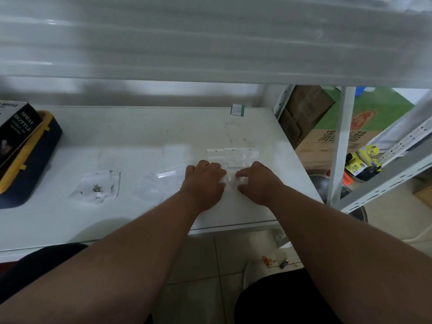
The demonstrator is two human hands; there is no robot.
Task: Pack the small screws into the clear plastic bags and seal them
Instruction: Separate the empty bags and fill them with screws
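My two bare hands meet over a white table point(140, 141), near its right edge. My left hand point(205, 181) lies knuckles up with its fingers curled down onto a small clear plastic bag point(231, 180); my right hand point(259, 181) pinches the same bag from the other side, so each grip is closed on it. I cannot tell whether the bag holds anything or whether it is sealed.

Just beyond my hands lies a short row of small flat bags point(233, 156). To the left of my left hand lies a crumpled empty-looking bag point(159, 183), and farther left a clear bag with small screws point(97, 189) inside. At the table's far left edge sits a dark box with yellow trim point(30, 164), with a black carton marked "Spray Bottle" point(16, 127) leaning on it.
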